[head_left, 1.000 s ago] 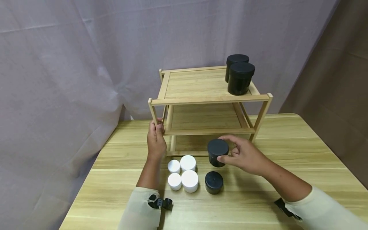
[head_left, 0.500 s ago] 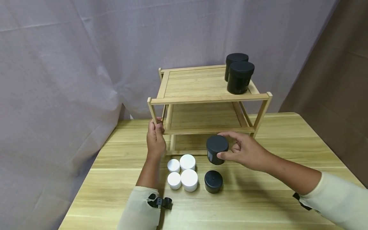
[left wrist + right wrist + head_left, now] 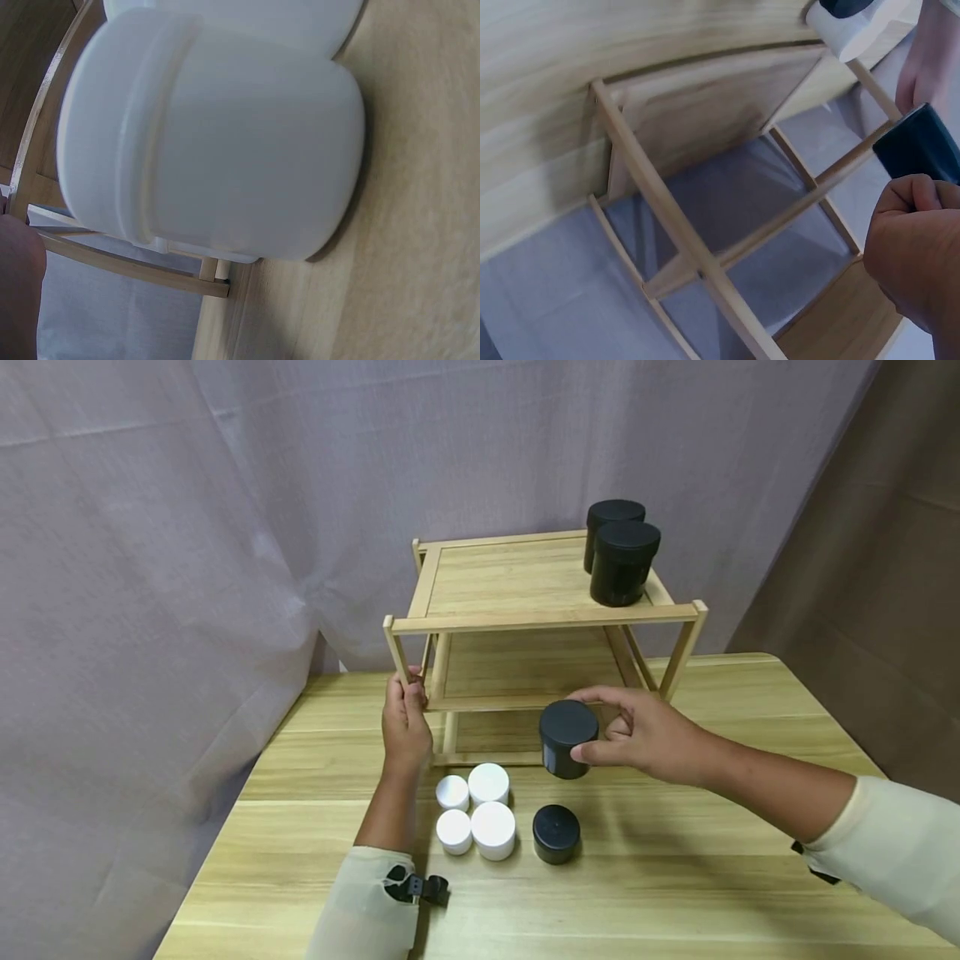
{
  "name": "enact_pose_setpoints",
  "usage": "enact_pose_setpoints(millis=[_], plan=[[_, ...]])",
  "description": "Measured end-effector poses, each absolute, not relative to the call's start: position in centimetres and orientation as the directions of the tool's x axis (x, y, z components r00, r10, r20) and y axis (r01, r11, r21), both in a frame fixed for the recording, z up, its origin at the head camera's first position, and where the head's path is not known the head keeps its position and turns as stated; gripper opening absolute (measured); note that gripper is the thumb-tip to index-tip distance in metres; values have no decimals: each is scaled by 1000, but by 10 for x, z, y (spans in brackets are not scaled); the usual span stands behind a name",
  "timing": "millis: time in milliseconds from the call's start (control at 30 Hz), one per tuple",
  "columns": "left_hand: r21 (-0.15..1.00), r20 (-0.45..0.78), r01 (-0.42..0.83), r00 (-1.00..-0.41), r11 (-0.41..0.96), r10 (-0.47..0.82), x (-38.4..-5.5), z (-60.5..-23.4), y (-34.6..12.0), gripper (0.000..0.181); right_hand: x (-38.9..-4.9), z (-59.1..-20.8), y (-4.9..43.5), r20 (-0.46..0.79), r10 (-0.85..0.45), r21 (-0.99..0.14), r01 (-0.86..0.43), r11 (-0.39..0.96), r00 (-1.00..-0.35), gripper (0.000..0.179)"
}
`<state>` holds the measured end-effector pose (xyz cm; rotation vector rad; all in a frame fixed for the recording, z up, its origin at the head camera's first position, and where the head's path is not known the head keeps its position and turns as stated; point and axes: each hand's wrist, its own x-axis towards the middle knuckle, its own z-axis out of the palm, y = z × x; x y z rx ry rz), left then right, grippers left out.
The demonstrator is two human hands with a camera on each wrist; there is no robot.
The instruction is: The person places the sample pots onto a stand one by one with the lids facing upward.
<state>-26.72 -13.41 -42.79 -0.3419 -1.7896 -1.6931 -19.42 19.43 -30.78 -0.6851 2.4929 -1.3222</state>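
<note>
A three-tier wooden rack (image 3: 540, 620) stands at the back of the table. My left hand (image 3: 406, 722) grips its front left post. Between thumb and fingers, my right hand (image 3: 652, 739) pinches a black lidded jar (image 3: 567, 739), held upright in the air before the rack's lower tiers. In the right wrist view the same black jar (image 3: 921, 146) juts from the hand (image 3: 915, 247). Another black jar (image 3: 556, 834) sits on the table below it. Two taller black jars (image 3: 625, 564) stand at the right of the top shelf.
Several white lidded jars (image 3: 492, 831) are grouped on the table, just left of the lower black jar. One white jar (image 3: 247, 135) fills much of the left wrist view. A grey curtain (image 3: 225, 510) hangs behind the table (image 3: 675, 893).
My right hand has lifted the black jar a little upward, toward the middle tier's front edge. The left hand keeps its grip on the rack post.
</note>
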Motion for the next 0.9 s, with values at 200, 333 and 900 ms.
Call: enact_pose_setpoints(millis=[200, 333, 900], plan=[[800, 599, 586, -765, 130, -235, -266, -427, -134, 31, -196, -290, 195, 26, -506, -831, -300, 469, -862, 65], [806, 590, 578, -772, 124, -237, -266, -427, -135, 30, -198, -280, 193, 39, -500, -818, -315, 482, -865, 65], [809, 585, 576, -775, 114, -240, -265, -426, -134, 30, -199, -226, 190, 112, -646, -736, -500, 456, -755, 56]])
